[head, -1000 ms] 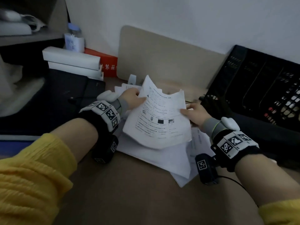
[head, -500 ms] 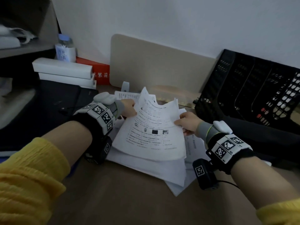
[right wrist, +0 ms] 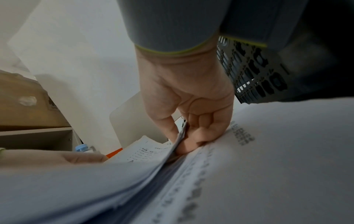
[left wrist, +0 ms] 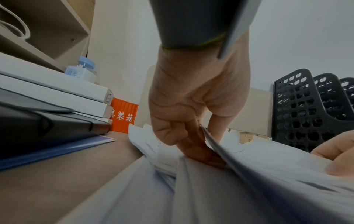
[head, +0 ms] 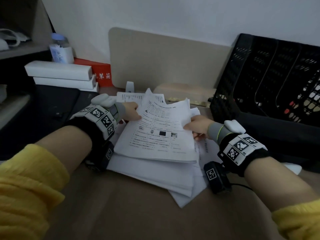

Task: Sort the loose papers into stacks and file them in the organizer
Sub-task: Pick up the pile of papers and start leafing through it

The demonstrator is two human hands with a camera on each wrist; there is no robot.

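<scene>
A bundle of printed white papers (head: 157, 134) is held a little above a messy pile of loose sheets (head: 155, 174) on the brown desk. My left hand (head: 131, 111) pinches the bundle's left edge; in the left wrist view its thumb and fingers (left wrist: 184, 136) close on the sheets (left wrist: 249, 174). My right hand (head: 197, 125) grips the right edge, and the right wrist view shows its thumb above and curled fingers (right wrist: 193, 136) below the stack (right wrist: 134, 174). The black perforated organizer (head: 270, 78) stands at the right, its slots facing me.
A beige board (head: 164, 59) leans on the wall behind the papers. White boxes (head: 60, 75), a red box (head: 102, 73) and a blue-capped bottle (head: 60, 49) sit at the back left, beside a black case (head: 43, 115). A dark bag (head: 277, 135) lies under the organizer.
Both hands have lowered the bundle towards the pile, and its top sheet now lies flatter. The view has shifted, showing more of the organizer.
</scene>
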